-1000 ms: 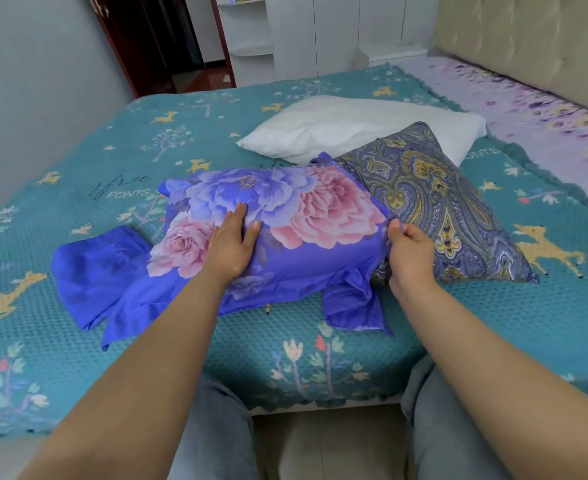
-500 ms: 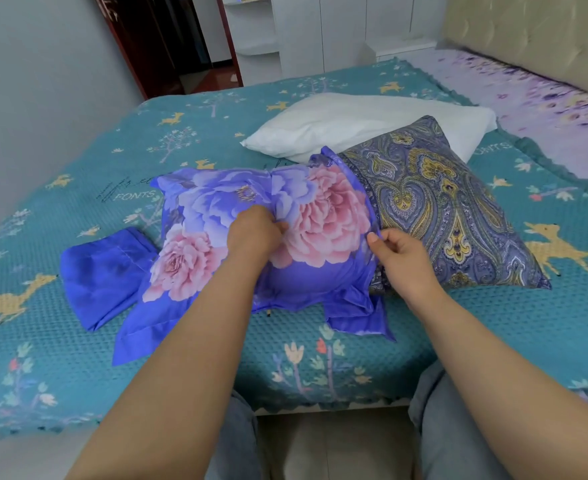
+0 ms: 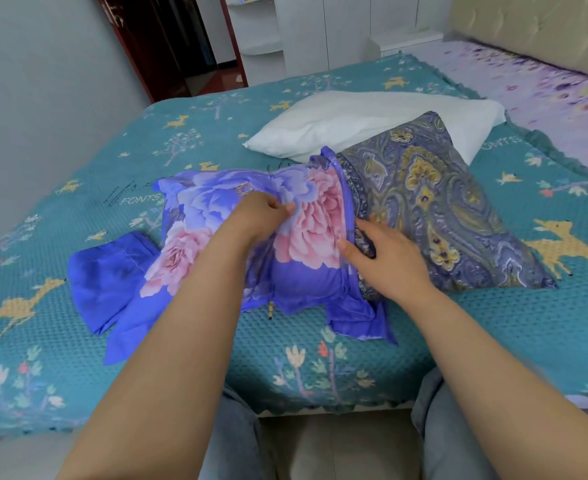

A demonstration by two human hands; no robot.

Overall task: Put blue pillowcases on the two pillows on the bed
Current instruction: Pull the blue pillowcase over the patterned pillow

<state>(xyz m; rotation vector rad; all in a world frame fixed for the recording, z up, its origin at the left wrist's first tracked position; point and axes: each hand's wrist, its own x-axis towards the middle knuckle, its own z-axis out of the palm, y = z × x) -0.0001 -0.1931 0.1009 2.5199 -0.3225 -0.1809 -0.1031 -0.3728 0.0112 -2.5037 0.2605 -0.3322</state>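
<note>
Plainly, the left hand pinches a fold of the blue floral pillowcase half-drawn over the paisley pillow. At the case's opening the right hand presses that pillow, fingers loose. Beyond the pillow lies a white pillow; the teal bedspread reads "FONTS".

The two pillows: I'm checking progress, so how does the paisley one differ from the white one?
The paisley pillow is patterned and sits partly inside the blue floral pillowcase; the white pillow is plain and bare. The paisley pillow lies nearer, with the right hand on it; the white pillow lies behind, untouched. Both rest on the teal bedspread.
</note>
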